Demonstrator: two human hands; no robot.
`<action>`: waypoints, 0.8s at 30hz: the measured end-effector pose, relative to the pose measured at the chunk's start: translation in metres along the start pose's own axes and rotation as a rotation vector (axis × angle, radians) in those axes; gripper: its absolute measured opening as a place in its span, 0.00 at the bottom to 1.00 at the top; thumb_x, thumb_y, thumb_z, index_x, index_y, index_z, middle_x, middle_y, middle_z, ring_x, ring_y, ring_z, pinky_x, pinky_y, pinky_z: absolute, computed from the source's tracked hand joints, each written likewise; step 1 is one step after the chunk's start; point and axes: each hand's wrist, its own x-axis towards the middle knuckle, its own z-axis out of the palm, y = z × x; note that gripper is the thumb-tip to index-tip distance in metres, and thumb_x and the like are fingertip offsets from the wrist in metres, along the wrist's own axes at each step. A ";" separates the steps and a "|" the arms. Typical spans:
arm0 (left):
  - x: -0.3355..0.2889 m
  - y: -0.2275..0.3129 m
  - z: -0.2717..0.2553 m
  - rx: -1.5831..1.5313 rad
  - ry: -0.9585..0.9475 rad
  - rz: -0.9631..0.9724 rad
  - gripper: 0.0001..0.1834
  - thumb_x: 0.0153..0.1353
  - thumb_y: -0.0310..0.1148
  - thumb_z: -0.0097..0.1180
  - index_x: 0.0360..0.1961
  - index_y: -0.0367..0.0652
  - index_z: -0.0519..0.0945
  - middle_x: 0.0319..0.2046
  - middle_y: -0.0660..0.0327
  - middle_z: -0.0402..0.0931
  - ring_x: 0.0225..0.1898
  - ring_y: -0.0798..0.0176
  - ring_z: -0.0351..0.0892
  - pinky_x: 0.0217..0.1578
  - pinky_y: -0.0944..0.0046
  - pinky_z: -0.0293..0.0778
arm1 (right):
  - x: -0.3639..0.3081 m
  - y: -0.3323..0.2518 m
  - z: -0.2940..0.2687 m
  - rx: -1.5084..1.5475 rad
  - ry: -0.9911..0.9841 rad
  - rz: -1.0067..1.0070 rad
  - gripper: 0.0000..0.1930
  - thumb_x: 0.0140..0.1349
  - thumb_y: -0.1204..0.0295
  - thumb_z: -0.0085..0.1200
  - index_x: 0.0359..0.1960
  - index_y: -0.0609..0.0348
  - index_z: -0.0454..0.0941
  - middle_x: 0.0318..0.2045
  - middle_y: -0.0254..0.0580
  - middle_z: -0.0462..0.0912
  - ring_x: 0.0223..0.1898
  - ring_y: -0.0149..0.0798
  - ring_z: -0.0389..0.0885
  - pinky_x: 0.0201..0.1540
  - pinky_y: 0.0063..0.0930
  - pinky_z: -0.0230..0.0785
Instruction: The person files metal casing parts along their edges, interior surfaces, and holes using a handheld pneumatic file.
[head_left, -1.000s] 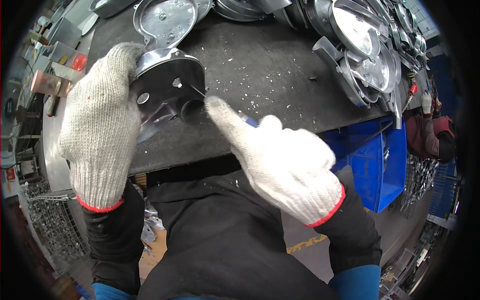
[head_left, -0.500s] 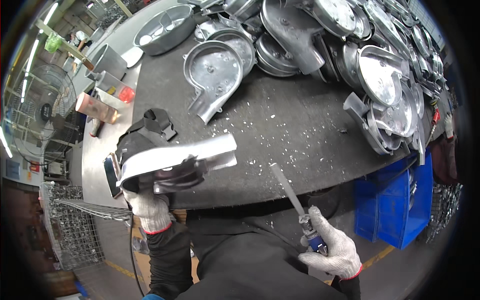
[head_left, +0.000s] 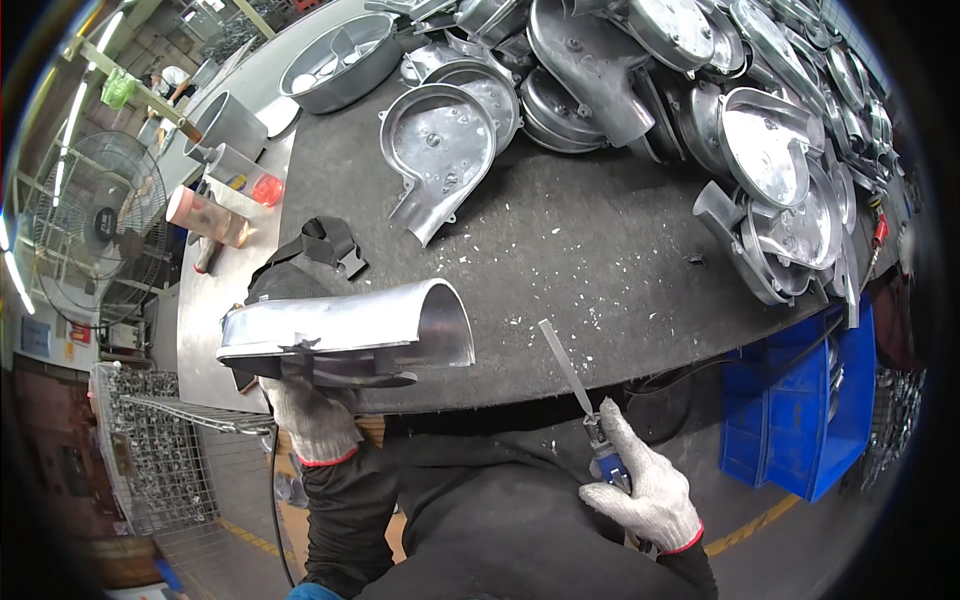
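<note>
My left hand (head_left: 312, 420), in a white knit glove with a red cuff, grips a shiny cast-metal blower housing half (head_left: 330, 325) from below. The housing is held edge-on above the table's near left edge, its curved spout toward the right; the fingers are partly hidden under it. In my right hand (head_left: 655, 500), gloved alike, is a hand-held power file (head_left: 610, 465) with a blue body. Its flat narrow blade (head_left: 567, 370) points up and left, apart from the housing. The glove's thumb and fingers wrap round the tool's body.
Small metal chips lie across the dark tabletop (head_left: 590, 220). Several similar housings (head_left: 440, 145) are piled at the back and right. A black strap with a buckle (head_left: 335, 245), a jar (head_left: 210, 215) and a round metal tub (head_left: 340, 65) are at left; blue bins (head_left: 770, 400) stand below right.
My left hand has rolled the housing, so the spout's open arched end shows. My right hand and the power file have shifted slightly left. The whole view has moved a little.
</note>
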 end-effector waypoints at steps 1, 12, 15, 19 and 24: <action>0.000 0.002 0.000 0.011 -0.025 -0.034 0.32 0.74 0.50 0.61 0.70 0.46 0.66 0.57 0.53 0.79 0.49 0.54 0.87 0.50 0.52 0.91 | 0.000 0.001 0.000 0.014 -0.010 0.004 0.54 0.53 0.62 0.75 0.82 0.46 0.56 0.59 0.50 0.85 0.51 0.40 0.88 0.58 0.33 0.78; -0.016 -0.027 0.003 0.943 -0.259 0.366 0.26 0.61 0.18 0.71 0.60 0.38 0.78 0.52 0.55 0.84 0.53 0.61 0.83 0.56 0.61 0.80 | -0.002 -0.002 -0.011 -0.053 -0.147 -0.065 0.50 0.62 0.43 0.67 0.82 0.41 0.57 0.51 0.51 0.86 0.50 0.58 0.87 0.55 0.45 0.79; -0.028 -0.032 -0.019 0.827 -0.240 0.043 0.26 0.62 0.18 0.69 0.61 0.38 0.77 0.51 0.57 0.84 0.52 0.63 0.83 0.54 0.62 0.79 | 0.011 -0.003 -0.007 -0.137 -0.219 -0.106 0.49 0.65 0.39 0.62 0.82 0.37 0.54 0.48 0.53 0.86 0.47 0.60 0.87 0.53 0.47 0.80; -0.026 -0.034 -0.020 0.883 -0.316 0.076 0.23 0.63 0.22 0.71 0.58 0.39 0.79 0.49 0.59 0.84 0.50 0.66 0.83 0.52 0.65 0.79 | 0.035 -0.009 0.007 -0.193 -0.286 -0.134 0.48 0.66 0.35 0.56 0.83 0.32 0.51 0.47 0.55 0.85 0.45 0.61 0.88 0.51 0.49 0.81; -0.034 -0.045 -0.032 0.905 -0.304 0.194 0.24 0.63 0.25 0.73 0.58 0.38 0.79 0.50 0.59 0.84 0.49 0.65 0.84 0.53 0.65 0.78 | 0.046 -0.023 0.010 -0.129 -0.242 -0.167 0.46 0.67 0.39 0.57 0.83 0.31 0.51 0.49 0.55 0.86 0.47 0.61 0.88 0.53 0.48 0.80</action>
